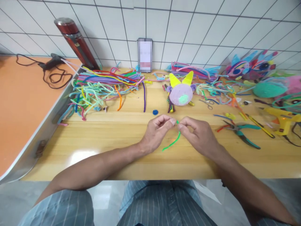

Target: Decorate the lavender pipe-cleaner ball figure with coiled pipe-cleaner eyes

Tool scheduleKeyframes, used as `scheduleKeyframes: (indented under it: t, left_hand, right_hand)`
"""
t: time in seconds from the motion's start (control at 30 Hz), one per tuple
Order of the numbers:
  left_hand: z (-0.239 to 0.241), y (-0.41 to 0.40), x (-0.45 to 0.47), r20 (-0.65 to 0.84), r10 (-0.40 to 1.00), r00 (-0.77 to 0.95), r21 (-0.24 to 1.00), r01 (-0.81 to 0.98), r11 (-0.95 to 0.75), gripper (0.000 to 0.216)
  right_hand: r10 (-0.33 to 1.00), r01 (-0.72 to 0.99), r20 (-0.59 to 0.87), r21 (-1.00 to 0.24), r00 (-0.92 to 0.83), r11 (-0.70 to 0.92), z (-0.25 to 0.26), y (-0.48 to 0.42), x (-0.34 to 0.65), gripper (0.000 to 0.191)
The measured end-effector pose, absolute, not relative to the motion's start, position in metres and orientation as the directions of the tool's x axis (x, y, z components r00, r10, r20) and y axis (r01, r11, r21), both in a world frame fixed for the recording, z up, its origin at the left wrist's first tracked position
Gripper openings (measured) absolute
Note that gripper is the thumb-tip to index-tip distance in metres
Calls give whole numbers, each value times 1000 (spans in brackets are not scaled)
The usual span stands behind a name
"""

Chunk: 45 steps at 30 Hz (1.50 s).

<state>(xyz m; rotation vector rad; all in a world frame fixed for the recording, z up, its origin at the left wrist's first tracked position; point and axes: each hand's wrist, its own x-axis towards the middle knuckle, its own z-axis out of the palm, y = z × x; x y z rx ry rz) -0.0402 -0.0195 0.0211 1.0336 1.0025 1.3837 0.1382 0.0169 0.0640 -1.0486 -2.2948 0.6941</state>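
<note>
L hand (155, 134) & R hand (199, 134) angled inward, both pinched tight on grn pipe cleaner (173, 143).

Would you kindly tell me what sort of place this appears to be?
It looks like a craft workspace, judging by the pipe cleaners heaped on the wooden table, the yellow glue gun and the teal-handled pliers.

Craft workspace — pliers (243, 137), glue gun (282, 120)
</note>
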Motion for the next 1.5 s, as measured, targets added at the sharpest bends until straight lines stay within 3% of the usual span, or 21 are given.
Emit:
scheduleKeyframes:
  t: [0.3, 0.67, 0.77, 0.9, 1.07, 1.37, 1.5]
  left_hand:
    - [18, -23, -42, 133, 983, 129, 987, -109, -119, 28]
    - [16, -10, -55, 185, 959, 215, 964, 150, -220, 14]
    - [15, -9, -54, 108, 991, 76, 990, 82, -114, 18]
    - [13, -16, -45, -42, 999, -34, 989, -140, 37, 34]
    - [12, -11, -39, -189, 982, 29, 918, -351, 187, 44]
    - [19, 7, -58, -122, 967, 222, 971, -174, 162, 43]
    - [17, 2, -53, -145, 973, 177, 951, -248, 187, 44]
  right_hand:
    - [746, 527, 53, -674, -664, 517, 78, 21, 149, 26]
    - [791, 496, -30, -793, -611, 353, 67, 32, 156, 15]
    - [794, 400, -52, -883, -606, 247, 61, 37, 151, 15]
    - [830, 190, -39, -978, -557, 81, 41, 35, 135, 28]
    - [850, 110, -107, -992, -515, -58, 27, 38, 130, 30]
    - [788, 169, -169, -982, -592, -83, 33, 53, 146, 31]
    - [771, 146, -159, -986, -617, -86, 31, 49, 141, 34]
